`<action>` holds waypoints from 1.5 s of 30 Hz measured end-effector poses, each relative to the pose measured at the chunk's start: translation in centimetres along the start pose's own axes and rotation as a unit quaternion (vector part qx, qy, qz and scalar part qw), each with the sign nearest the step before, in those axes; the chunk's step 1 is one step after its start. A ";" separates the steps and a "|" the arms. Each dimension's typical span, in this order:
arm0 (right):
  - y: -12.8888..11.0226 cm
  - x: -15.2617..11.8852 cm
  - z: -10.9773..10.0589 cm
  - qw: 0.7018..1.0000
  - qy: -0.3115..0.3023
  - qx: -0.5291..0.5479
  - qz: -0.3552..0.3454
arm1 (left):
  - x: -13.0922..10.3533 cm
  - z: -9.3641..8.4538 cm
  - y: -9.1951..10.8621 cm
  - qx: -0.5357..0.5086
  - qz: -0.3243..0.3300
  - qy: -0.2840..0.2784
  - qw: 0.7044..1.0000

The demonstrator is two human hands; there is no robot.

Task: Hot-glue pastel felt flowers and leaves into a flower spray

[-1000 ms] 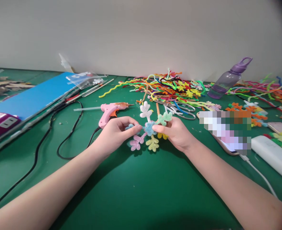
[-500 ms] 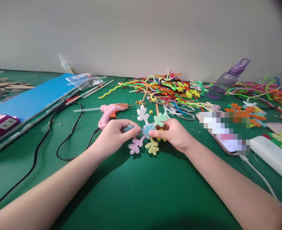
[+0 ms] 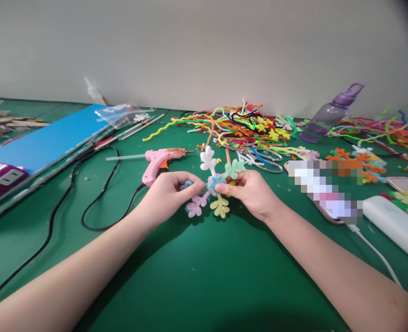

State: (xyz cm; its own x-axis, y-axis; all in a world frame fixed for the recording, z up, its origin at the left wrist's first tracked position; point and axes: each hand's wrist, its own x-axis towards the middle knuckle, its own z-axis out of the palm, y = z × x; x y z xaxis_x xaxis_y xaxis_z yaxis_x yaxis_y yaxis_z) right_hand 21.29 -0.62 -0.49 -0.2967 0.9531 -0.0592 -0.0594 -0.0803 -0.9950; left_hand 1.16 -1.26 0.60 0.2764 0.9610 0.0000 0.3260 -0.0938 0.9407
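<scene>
A fuzzy pipe-cleaner snowflake (image 3: pixel 220 206) with white, green, yellow, pink and blue branches is held up above the green table. My left hand (image 3: pixel 179 191) pinches its left side, by a blue branch. My right hand (image 3: pixel 247 191) is closed on the right side, its thumb against the blue flower piece (image 3: pixel 215 183) in the middle. Both hands' other fingers are partly hidden behind the snowflake. Left of it, just beyond my left hand, lies a pink glue gun (image 3: pixel 159 161) with a clear glue stick in its back.
Behind are a pile of colourful pipe cleaners (image 3: pixel 238 124), scissors (image 3: pixel 271 160) and a purple bottle (image 3: pixel 328 117). On the right lie a phone (image 3: pixel 323 198), a white power bank (image 3: pixel 394 226) and orange pieces (image 3: pixel 345 163). A blue board (image 3: pixel 51 138) and black cable (image 3: pixel 53 226) are on the left.
The snowflake has tilted slightly in my hands; its white and green branches have shifted a little to the right and its yellow one slightly up. Both hands keep their hold.
</scene>
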 end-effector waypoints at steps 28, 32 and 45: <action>-0.3 -0.5 0.5 0.999 -0.008 0.050 -0.018 | -0.3 0.7 0.9 -0.154 -0.046 -0.042 0.986; -0.4 -0.5 0.5 0.999 -0.031 0.028 0.001 | -0.2 0.5 0.8 -0.108 -0.043 -0.032 0.993; -0.8 -0.3 -0.7 0.989 -0.027 -0.148 0.014 | 0.0 0.1 0.1 -0.112 -0.058 -0.048 0.991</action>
State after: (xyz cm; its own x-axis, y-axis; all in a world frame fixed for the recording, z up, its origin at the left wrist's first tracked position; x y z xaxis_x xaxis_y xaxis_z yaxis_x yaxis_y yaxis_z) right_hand 22.13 -0.64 0.25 -0.3456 0.9340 -0.0908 0.2284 -0.0101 -0.9735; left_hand 1.26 -1.27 0.67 0.3363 0.9322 -0.1339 0.1553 0.0853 0.9842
